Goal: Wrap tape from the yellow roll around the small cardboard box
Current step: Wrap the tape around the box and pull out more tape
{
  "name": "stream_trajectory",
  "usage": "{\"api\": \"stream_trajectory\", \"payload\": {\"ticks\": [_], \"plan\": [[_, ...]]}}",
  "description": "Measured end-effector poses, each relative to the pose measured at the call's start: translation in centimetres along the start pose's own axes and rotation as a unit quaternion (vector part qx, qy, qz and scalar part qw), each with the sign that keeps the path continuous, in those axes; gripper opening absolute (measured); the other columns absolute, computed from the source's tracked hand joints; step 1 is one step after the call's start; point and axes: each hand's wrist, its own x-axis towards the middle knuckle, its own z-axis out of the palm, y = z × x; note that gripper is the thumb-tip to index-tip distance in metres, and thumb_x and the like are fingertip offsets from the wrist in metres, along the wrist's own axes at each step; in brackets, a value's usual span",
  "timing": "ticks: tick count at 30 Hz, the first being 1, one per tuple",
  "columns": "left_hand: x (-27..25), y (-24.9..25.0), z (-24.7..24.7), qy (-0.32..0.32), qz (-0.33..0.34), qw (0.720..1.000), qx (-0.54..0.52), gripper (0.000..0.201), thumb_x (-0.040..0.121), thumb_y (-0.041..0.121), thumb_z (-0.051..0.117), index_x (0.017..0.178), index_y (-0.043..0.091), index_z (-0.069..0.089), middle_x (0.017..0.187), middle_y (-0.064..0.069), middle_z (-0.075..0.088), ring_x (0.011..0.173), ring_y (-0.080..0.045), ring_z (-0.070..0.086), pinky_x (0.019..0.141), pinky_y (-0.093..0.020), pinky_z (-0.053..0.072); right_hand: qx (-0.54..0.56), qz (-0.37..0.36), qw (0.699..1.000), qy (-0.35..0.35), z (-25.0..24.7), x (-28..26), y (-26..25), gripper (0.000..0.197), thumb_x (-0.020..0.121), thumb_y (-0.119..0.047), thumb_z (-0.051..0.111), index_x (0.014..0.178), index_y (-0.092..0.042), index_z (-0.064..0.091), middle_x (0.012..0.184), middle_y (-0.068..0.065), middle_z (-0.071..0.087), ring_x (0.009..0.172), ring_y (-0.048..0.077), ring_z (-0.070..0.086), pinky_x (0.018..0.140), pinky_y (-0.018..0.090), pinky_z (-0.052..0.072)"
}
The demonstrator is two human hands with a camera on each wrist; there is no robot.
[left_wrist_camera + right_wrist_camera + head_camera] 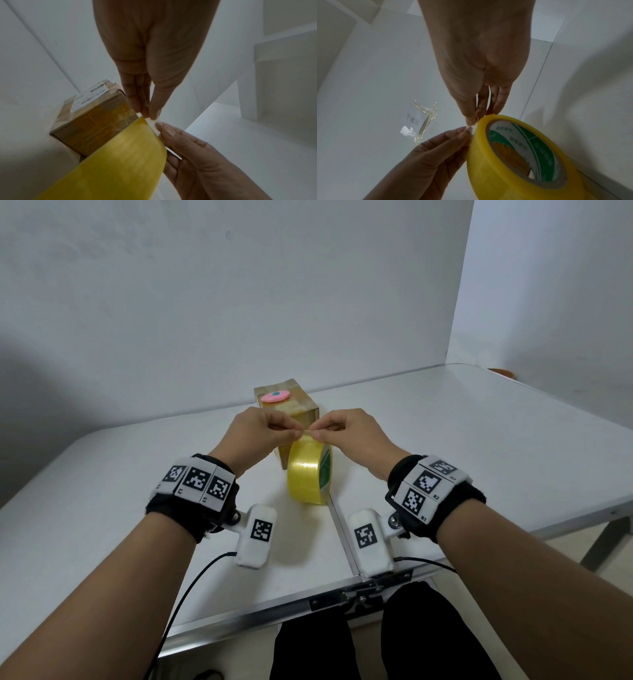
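Observation:
The yellow tape roll (308,474) stands on its edge on the white table (479,440), just in front of the small cardboard box (298,409). Both hands meet at the top of the roll. My left hand (297,433) pinches the pale free end of the tape (152,122) between thumb and fingertips. My right hand (317,433) pinches the same end from the other side. In the right wrist view the roll (513,155) shows its green-printed core. The box (92,121) carries a white barcode label and older tape bands.
A pink oval thing with a blue dot (275,396) lies on top of the box. Crumpled clear tape scraps (423,121) and a small written note lie on the table. A seam (342,529) runs down the tabletop. White walls close the back and right.

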Motion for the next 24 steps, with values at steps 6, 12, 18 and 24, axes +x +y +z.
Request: {"api": "stream_trajectory", "payload": {"ticks": [6,12,18,24], "plan": [[-0.1,0.5,0.2,-0.014,-0.031,0.999,-0.036,0.008,0.082,0.024,0.072,0.081,0.016,0.075,0.076,0.003,0.073,0.077,-0.009,0.066,0.078,-0.023,0.048,-0.034,0.004,0.999,0.010,0.3,0.0,-0.4,0.016,0.085,-0.020,0.068,0.094,-0.009,0.074,0.085,-0.005,0.066,0.084,0.009,0.060,0.072,0.017,0.042],[-0.1,0.5,0.3,-0.036,-0.082,0.985,-0.144,0.007,0.084,0.008,0.067,0.083,0.004,0.072,0.091,-0.015,0.070,0.086,-0.019,0.062,0.093,-0.034,0.051,-0.058,0.051,0.997,0.012,0.3,0.0,-0.3,0.039,0.082,-0.036,0.070,0.115,-0.016,0.061,0.129,0.003,0.042,0.116,0.018,0.054,0.095,0.027,0.045],[0.0,0.9,0.8,-0.028,-0.087,0.985,-0.149,0.009,0.084,0.013,0.070,0.082,0.004,0.071,0.092,-0.016,0.068,0.082,-0.016,0.061,0.078,-0.023,0.052,0.088,0.195,0.974,-0.072,0.5,-0.7,-0.2,0.072,0.085,-0.028,0.071,0.142,-0.011,0.031,0.126,0.015,0.060,0.107,0.024,0.066,0.090,0.033,0.056],[0.1,0.4,1.3,0.050,-0.083,0.993,-0.074,0.014,0.080,0.021,0.075,0.070,0.014,0.068,0.078,-0.002,0.068,0.071,-0.012,0.057,0.075,-0.026,0.049,0.131,0.183,0.970,-0.097,0.5,-0.4,-0.9,0.063,0.087,-0.009,0.067,0.142,-0.014,0.036,0.127,0.016,0.059,0.102,0.021,0.062,0.090,0.033,0.054]]}}
